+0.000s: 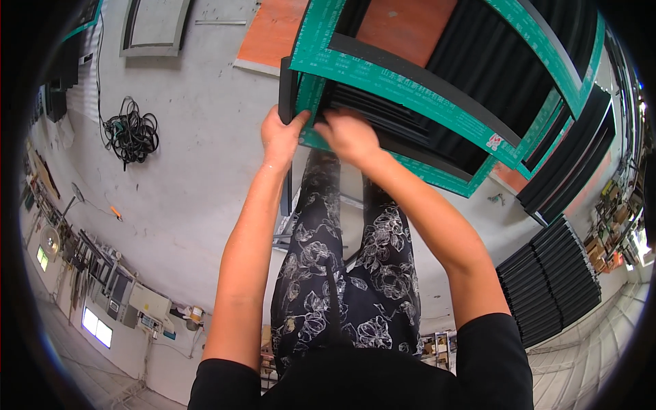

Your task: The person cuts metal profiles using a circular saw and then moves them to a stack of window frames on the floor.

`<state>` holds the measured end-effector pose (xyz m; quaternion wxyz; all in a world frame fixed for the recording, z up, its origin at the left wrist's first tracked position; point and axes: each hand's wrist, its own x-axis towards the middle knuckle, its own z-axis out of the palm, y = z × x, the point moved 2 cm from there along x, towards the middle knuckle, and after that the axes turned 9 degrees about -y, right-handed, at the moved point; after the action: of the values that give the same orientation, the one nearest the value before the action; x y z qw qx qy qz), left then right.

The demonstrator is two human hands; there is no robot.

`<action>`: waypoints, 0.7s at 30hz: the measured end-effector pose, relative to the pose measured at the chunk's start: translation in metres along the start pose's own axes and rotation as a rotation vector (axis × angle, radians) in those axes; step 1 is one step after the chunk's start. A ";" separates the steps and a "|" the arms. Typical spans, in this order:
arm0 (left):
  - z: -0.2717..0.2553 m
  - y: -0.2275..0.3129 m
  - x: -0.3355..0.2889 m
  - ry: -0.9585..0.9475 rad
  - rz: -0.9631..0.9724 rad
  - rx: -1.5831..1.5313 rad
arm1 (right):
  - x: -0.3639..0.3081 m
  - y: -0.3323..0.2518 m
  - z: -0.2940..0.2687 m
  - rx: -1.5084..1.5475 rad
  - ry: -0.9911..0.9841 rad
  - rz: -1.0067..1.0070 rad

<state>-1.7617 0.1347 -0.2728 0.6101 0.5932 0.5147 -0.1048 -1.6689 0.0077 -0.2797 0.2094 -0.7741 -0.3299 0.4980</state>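
Note:
Several dark rectangular frames covered in green printed film lie in a stack in front of me, the upper frame (383, 85) overlapping the lower frame (437, 179). At the stack's near left corner, my left hand (280, 139) is closed on the lower frame, thumb on the green film and fingers around the dark outer edge. Just to its right is my right hand (352, 139), bent inward over the same frame's corner. Motion smears its fingers, so whether they grip anything cannot be made out. Black ribbed strips (383, 113) show through the frame openings.
On the grey floor at left are a tangled black cable (130, 131) and an orange-handled tool (115, 213). A grey frame (182, 31) lies at the far left. Orange board (270, 37) shows beneath the stack. Bundled black profiles (550, 280) stand at right.

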 end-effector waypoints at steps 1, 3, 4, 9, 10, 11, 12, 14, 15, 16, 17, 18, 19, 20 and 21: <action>0.000 0.001 -0.001 -0.011 -0.002 0.020 | 0.001 0.009 -0.002 0.108 -0.012 0.012; 0.000 0.003 -0.001 -0.032 -0.022 -0.017 | -0.005 0.017 -0.005 0.003 0.163 0.038; -0.001 0.003 0.000 -0.057 -0.036 -0.054 | -0.007 0.017 -0.008 -0.107 0.207 0.066; -0.002 -0.001 0.003 -0.077 0.016 -0.030 | 0.003 0.017 -0.005 -0.332 0.316 0.082; -0.003 -0.004 0.005 -0.081 -0.003 -0.047 | 0.001 0.018 -0.003 -0.329 0.314 0.081; -0.004 -0.007 0.006 -0.086 -0.022 -0.064 | -0.003 0.018 -0.001 -0.331 0.358 0.037; -0.003 -0.004 0.005 -0.087 -0.023 -0.060 | -0.007 0.019 -0.001 -0.334 0.404 -0.004; 0.001 0.003 0.002 -0.109 -0.105 -0.118 | -0.009 0.027 0.003 -0.322 0.372 0.011; 0.000 0.001 0.004 -0.109 -0.061 -0.102 | -0.010 0.027 0.001 -0.321 0.367 -0.025; 0.001 -0.001 0.004 -0.108 -0.060 -0.101 | -0.009 0.027 -0.001 -0.319 0.363 -0.060; 0.001 -0.003 0.004 -0.095 -0.023 -0.102 | -0.011 0.028 -0.001 -0.309 0.330 -0.044; 0.002 -0.001 0.002 -0.085 0.012 -0.103 | -0.012 0.029 0.000 -0.307 0.330 -0.040; 0.004 0.001 0.002 -0.089 0.011 -0.100 | -0.013 0.030 0.000 -0.316 0.333 -0.033; 0.005 0.002 0.001 -0.094 -0.022 -0.096 | -0.014 0.032 0.000 -0.324 0.336 -0.026; 0.006 0.005 0.000 -0.097 -0.057 -0.090 | -0.016 0.031 0.000 -0.321 0.334 -0.023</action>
<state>-1.7555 0.1309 -0.2711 0.6571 0.5445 0.5055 -0.1275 -1.6635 -0.0254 -0.2903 0.1407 -0.8655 -0.3743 0.3017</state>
